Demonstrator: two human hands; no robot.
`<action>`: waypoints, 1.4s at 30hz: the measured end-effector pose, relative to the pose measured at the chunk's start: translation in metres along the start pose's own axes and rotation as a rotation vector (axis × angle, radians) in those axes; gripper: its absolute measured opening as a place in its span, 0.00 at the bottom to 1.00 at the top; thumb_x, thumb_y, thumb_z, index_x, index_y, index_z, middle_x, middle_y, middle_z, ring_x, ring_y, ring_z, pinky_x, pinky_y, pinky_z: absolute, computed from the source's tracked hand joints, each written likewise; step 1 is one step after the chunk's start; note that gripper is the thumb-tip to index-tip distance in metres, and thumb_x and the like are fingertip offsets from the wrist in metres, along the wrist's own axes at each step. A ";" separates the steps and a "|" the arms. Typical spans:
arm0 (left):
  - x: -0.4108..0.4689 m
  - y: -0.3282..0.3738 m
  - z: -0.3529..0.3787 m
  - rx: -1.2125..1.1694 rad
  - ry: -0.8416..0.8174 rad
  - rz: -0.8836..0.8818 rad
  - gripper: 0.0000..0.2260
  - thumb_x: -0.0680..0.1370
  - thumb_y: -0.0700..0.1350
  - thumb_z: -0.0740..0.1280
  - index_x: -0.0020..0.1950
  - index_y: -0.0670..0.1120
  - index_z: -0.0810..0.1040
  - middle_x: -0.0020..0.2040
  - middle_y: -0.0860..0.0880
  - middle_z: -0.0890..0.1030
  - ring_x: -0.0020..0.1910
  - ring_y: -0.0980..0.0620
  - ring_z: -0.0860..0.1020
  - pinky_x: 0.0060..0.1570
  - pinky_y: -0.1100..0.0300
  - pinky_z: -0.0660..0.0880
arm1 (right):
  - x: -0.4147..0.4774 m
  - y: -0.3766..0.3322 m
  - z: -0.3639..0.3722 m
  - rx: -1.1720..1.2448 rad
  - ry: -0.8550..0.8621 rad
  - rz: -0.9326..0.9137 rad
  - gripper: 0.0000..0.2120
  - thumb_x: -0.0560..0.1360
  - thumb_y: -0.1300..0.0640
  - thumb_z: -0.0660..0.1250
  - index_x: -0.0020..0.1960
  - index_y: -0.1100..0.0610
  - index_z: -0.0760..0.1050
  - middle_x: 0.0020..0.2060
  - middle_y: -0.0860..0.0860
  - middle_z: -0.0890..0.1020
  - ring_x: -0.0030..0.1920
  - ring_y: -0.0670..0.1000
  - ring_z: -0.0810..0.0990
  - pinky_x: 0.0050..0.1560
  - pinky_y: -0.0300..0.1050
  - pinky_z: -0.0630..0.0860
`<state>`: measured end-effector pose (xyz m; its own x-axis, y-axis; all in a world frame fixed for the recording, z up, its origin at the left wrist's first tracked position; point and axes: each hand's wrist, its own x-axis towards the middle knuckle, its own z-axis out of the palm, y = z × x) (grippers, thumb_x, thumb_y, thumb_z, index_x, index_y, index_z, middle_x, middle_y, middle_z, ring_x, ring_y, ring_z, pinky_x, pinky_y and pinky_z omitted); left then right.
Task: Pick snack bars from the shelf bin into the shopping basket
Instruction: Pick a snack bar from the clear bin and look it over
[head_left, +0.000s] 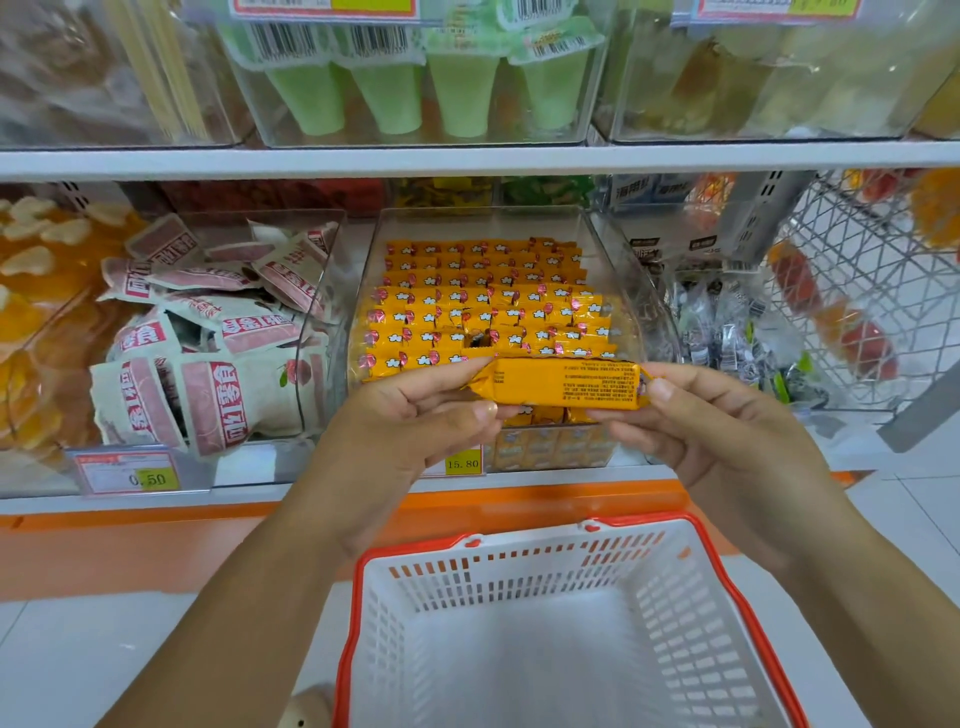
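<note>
Only one view is given: head cam, wide-angle, worn at head height, aimed fwd and down at a store shelf (467, 158). The clear bin (613, 249) of snack bars is seen close, approx. centre frame, w/ the upper shelf row cut off at the top edge. The shopping basket (519, 566) is looked into from above, bottom centre. Both forearms are seen entering from the lower edge. Straight lines are bowed toward the edges. No 2nd view, so nothing is shared.
</note>
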<state>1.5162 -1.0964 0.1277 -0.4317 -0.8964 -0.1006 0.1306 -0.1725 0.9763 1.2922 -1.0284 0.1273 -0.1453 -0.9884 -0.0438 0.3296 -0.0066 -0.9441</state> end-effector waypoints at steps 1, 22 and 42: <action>0.000 0.000 -0.001 0.007 0.003 0.005 0.18 0.68 0.42 0.69 0.57 0.51 0.80 0.49 0.44 0.86 0.51 0.49 0.85 0.49 0.63 0.80 | 0.000 0.000 0.000 0.005 -0.016 0.006 0.26 0.64 0.58 0.71 0.60 0.66 0.76 0.51 0.62 0.84 0.51 0.58 0.85 0.45 0.39 0.81; 0.042 -0.029 -0.007 1.023 0.324 0.373 0.11 0.81 0.54 0.62 0.58 0.52 0.80 0.56 0.56 0.79 0.56 0.60 0.70 0.54 0.72 0.63 | 0.051 0.004 0.017 -0.164 0.146 -0.093 0.19 0.69 0.57 0.72 0.57 0.62 0.73 0.45 0.54 0.86 0.47 0.59 0.85 0.47 0.45 0.82; 0.064 -0.052 -0.024 1.539 0.186 0.177 0.28 0.81 0.60 0.49 0.68 0.45 0.76 0.69 0.44 0.76 0.71 0.45 0.71 0.69 0.46 0.59 | 0.172 0.020 0.054 -1.583 -0.459 -0.217 0.12 0.79 0.51 0.66 0.61 0.51 0.80 0.53 0.47 0.72 0.53 0.42 0.67 0.54 0.36 0.64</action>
<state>1.5033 -1.1543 0.0665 -0.3822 -0.9156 0.1248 -0.8905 0.4010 0.2149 1.3238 -1.2071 0.1188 0.3041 -0.9512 -0.0531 -0.9112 -0.2741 -0.3075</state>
